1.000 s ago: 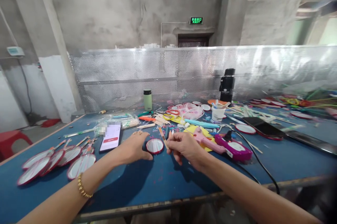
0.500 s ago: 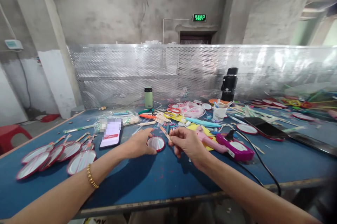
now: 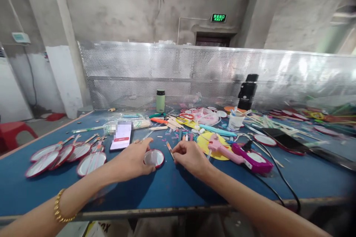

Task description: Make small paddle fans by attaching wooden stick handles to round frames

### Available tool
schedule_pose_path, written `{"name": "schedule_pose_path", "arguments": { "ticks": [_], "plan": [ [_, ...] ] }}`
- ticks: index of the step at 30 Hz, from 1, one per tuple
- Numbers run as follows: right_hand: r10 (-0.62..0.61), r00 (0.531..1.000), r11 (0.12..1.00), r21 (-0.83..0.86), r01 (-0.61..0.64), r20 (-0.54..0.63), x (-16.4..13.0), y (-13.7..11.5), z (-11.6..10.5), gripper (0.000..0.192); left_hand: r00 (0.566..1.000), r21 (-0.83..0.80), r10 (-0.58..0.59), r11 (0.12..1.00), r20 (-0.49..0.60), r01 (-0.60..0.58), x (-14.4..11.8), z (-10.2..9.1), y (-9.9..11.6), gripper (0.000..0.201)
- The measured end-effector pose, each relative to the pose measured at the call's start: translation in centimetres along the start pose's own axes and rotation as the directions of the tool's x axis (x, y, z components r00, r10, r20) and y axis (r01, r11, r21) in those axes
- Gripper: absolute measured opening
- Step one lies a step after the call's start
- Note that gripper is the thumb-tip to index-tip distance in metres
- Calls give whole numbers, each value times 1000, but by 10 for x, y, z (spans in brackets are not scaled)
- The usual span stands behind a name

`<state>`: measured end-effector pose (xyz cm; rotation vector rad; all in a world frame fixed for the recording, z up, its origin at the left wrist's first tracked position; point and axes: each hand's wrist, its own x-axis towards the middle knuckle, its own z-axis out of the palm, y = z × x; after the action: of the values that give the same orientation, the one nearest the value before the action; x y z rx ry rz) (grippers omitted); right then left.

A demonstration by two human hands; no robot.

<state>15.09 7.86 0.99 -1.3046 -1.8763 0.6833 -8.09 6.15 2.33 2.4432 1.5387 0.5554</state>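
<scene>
My left hand (image 3: pixel 135 160) grips a small round mirror (image 3: pixel 154 158) with a red rim by its left edge, thumb below and fingers above. The mirror sits at or just above the blue tabletop; I cannot tell which. Pinched between the thumb and fingertips of my right hand (image 3: pixel 191 157) is a thin flat wooden stick (image 3: pixel 169 148), its orange-tinted end pointing up and left. Mirror and stick are apart. Beside my right hand lies a pink and purple glue gun (image 3: pixel 225 150) on a yellow disc (image 3: pixel 204 142).
Several red-rimmed mirrors with sticks (image 3: pixel 91 163) lie at the left, near a phone (image 3: pixel 121 138). Behind my hands are loose sticks (image 3: pixel 175 122), scissors (image 3: pixel 186 118), a white cup (image 3: pixel 236 121), a green bottle (image 3: pixel 160 100) and a black flask (image 3: pixel 247 92). A black cable (image 3: pixel 287 183) crosses the right front edge.
My left hand has drawn the round mirror to the left, away from the stick. My right hand stays pinched on the stick, slightly lower. The view has turned a little.
</scene>
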Motion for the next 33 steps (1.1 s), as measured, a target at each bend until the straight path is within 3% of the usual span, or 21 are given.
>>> {"name": "schedule_pose_path", "arguments": {
  "ticks": [7, 18, 23, 33],
  "plan": [
    [9, 999, 985, -173, 0, 53, -1, -12, 1, 13, 999, 17, 32, 999, -7, -32, 0, -1, -2, 78],
    [-164, 983, 932, -314, 182, 83, -15, -28, -32, 7, 999, -34, 38, 999, -13, -39, -1, 0, -8, 90],
    [-198, 953, 879, -389, 277, 231, -24, -19, -24, 14, 1000, -18, 12, 1000, -7, -12, -2, -1, -6, 94],
    [-146, 966, 873, -431, 227, 213, -11, -12, -17, 27, 1000, -20, -1, 1000, 9, 1, -4, -6, -1, 95]
  ]
}}
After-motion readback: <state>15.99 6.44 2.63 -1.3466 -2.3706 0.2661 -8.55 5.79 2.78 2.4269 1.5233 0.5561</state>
